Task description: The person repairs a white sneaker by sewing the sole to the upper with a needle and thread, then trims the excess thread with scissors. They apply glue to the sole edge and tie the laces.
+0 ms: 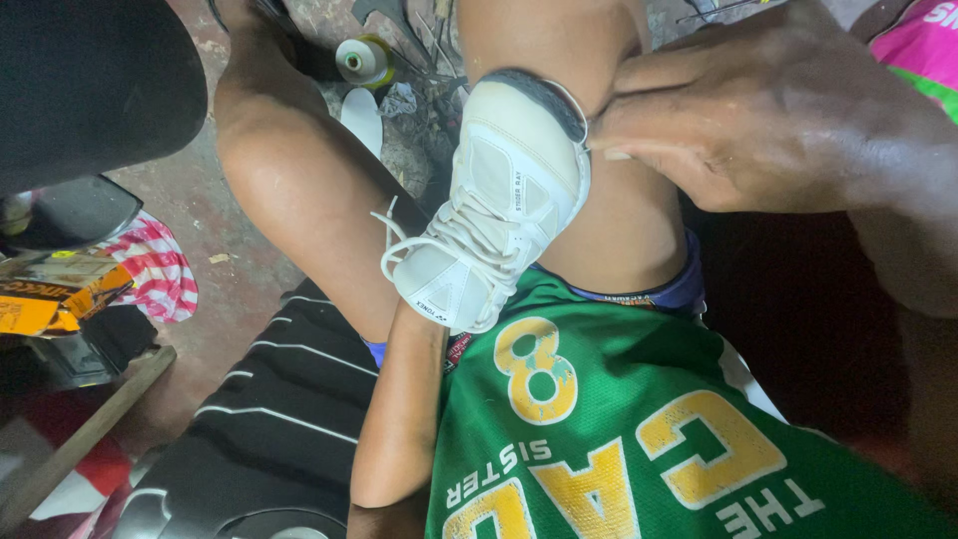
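The white shoe (494,205) rests sole-up between the knees, over the green jersey (639,429); it looks light, its upper soft and its sole stiff, so the firm toe rim is the place to grip. The right hand (768,120) pinches narrowly at that rim, while the left hand is hidden under the shoe, its grip untellable. No container shows, only a thread spool (362,60) on the floor.

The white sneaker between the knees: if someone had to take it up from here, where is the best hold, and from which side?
Probably the midfoot of the white sneaker, fingers across the laces from above. The shoe lies toe up and tilted, wedged between the knees, with its laced upper facing the camera. The right hand already pinches the toe edge, and the left forearm runs up under the heel.
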